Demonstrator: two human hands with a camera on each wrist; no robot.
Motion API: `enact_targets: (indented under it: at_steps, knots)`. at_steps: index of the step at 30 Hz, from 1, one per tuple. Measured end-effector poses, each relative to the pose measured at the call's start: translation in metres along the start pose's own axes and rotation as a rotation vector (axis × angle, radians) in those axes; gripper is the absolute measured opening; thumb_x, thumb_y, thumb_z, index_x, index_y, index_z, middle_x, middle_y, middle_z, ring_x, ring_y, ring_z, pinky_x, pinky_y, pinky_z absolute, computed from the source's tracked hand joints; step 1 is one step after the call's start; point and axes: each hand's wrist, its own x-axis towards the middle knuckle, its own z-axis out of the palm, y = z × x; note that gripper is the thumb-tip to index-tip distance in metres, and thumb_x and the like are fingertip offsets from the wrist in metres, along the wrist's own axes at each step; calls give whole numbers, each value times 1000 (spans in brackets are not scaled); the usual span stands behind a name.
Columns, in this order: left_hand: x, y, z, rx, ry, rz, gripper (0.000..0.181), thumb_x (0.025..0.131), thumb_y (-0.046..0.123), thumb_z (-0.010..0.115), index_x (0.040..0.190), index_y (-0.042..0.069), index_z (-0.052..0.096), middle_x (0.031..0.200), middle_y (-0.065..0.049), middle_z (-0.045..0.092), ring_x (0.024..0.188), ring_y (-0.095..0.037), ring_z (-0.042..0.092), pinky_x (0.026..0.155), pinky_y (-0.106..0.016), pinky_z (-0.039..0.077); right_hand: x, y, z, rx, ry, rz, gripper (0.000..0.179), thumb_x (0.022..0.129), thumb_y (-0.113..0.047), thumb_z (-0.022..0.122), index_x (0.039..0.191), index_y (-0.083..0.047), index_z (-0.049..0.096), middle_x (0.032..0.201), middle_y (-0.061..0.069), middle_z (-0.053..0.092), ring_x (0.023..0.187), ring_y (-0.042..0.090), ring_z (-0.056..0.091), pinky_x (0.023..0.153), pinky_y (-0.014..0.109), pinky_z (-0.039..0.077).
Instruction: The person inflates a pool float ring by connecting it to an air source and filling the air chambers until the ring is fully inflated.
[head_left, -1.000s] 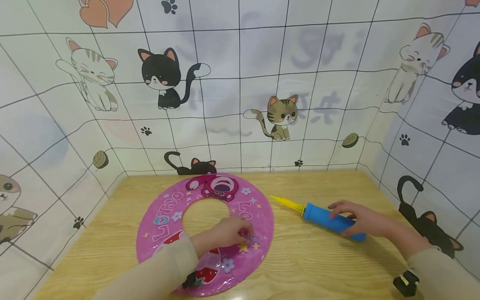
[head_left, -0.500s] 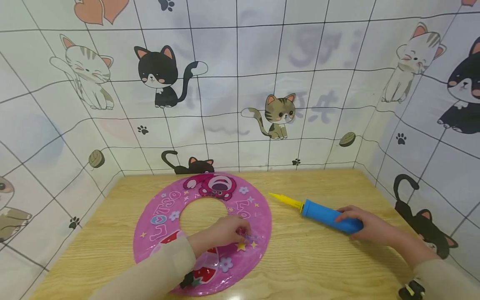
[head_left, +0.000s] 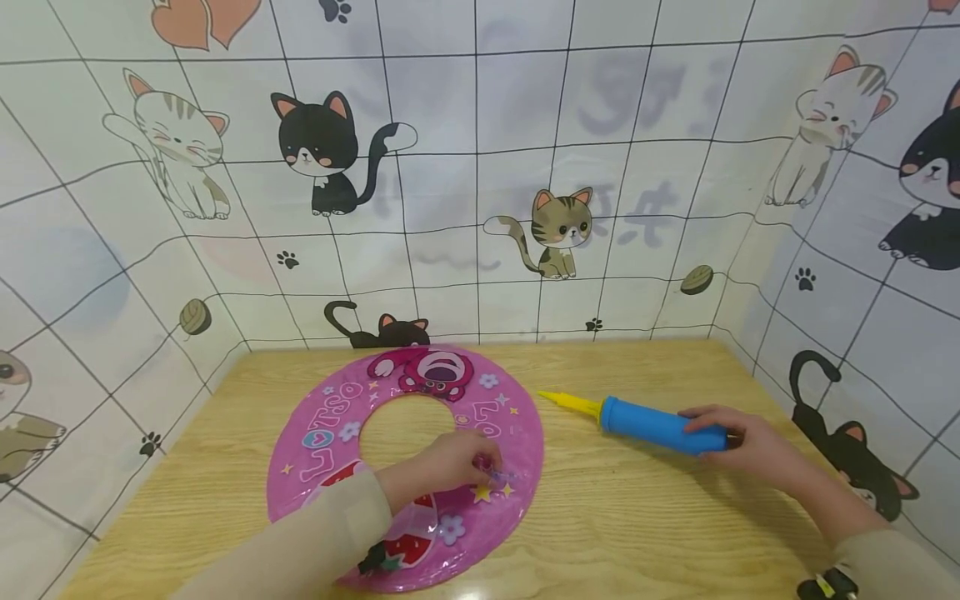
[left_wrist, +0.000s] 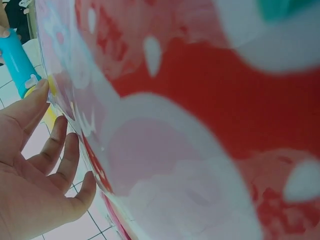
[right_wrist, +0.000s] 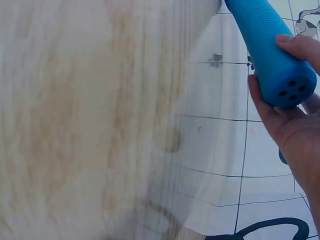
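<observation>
A pink inflatable swim ring point(head_left: 517, 425) printed with a bear, flowers and strawberries lies on the table. My left hand point(head_left: 446, 461) is over its right inner side, pinching a small clear valve point(head_left: 497, 478). In the left wrist view the ring's printed film point(left_wrist: 190, 100) fills most of the picture beside the left hand point(left_wrist: 42, 170). To the right, a blue hand pump point(head_left: 645, 423) with a yellow nozzle point(head_left: 567, 402) points at the ring. My right hand point(head_left: 750, 446) grips its rear end; the right wrist view shows the thumb and fingers round the holed blue end point(right_wrist: 290, 90).
The wooden table point(head_left: 600, 517) is bounded by white grid-patterned cloth walls point(head_left: 480, 192) with printed cats. A dark piece point(head_left: 372, 558) lies at the ring's front edge by the left sleeve. A black wrist device point(head_left: 827, 583) sits at the right sleeve.
My right hand has moved back along the pump to its rear end, and the pump has turned slightly so it lies more level. The left hand stays at the valve.
</observation>
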Motion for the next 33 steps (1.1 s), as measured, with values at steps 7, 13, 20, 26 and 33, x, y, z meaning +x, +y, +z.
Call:
enact_targets:
  at_steps: [7,13,20,26,33]
  knots:
    - [-1,2,-3,10,-11,7,13,85,20,77,89,29,68,85,17,58,79,-3,54,74,-20,50,1,-8,-4,115,118,-95,31,80,9,74,109,-2,67,126,-9,56,110,-8,50,79,16,51]
    - [-1,3,-6,17,-17,31,15,83,17,78,89,27,70,85,18,59,80,-3,54,77,-21,50,0,-30,-18,103,200,-67,33,83,7,72,114,0,65,131,-13,55,114,-8,49,83,9,46]
    - [-1,1,-3,53,-18,42,15,83,18,78,89,27,69,84,17,58,79,-3,53,76,-21,49,-1,-56,-31,112,243,-19,35,85,7,70,118,0,61,129,-19,54,109,-6,53,79,11,48]
    - [0,-1,-2,71,-18,53,15,83,19,78,91,27,69,85,18,58,79,-3,53,78,-21,49,-4,-69,-38,139,263,-138,40,81,23,63,118,8,57,130,-4,53,116,2,50,84,11,47]
    - [0,-1,-2,89,-25,61,14,84,20,78,92,27,70,85,18,58,79,-2,54,78,-20,49,-8,-84,-41,224,254,-197,43,78,28,61,116,8,57,128,2,54,112,7,55,82,13,50]
